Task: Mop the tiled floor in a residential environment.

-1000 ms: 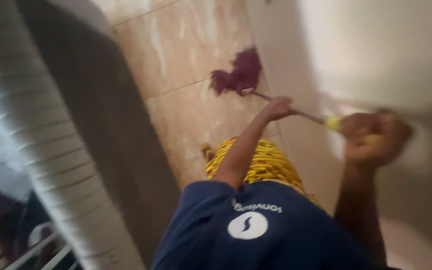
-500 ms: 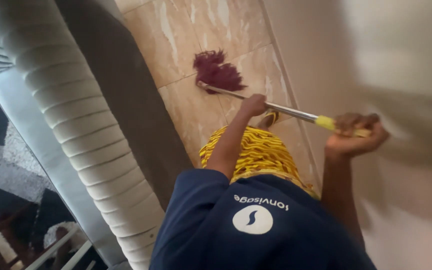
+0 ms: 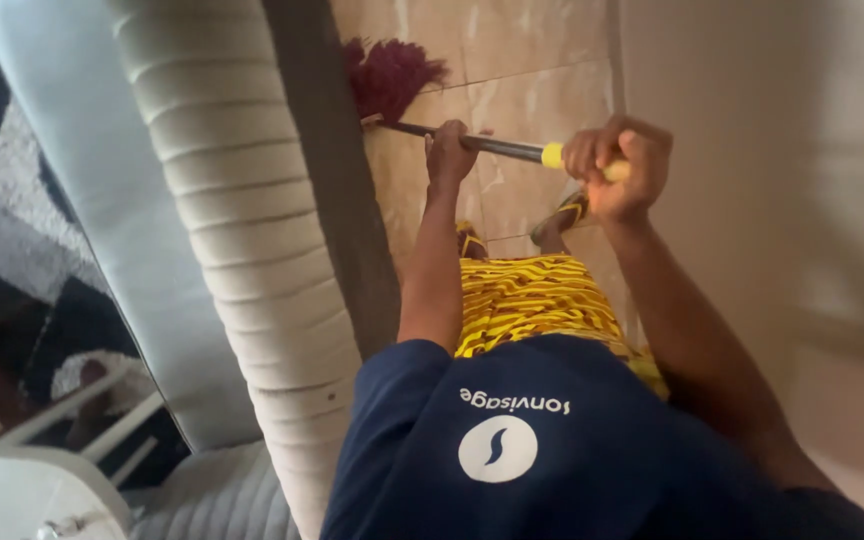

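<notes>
Marbled beige floor tiles ran beside a ribbed sofa back. I saw the left hand and right hand clenched around the mop handle, its maroon mop head against the sofa's base.

Single head-mounted view, aimed steeply down along the wearer's torso at the tiled floor; no second view, so nothing overlaps. Close range: the navy shirt fills the bottom edge, the left hand and right hand sit upper centre on the mop handle. The ribbed sofa back runs down the frame's left side, the wall takes the right side, and the frame is rolled slightly.
</notes>
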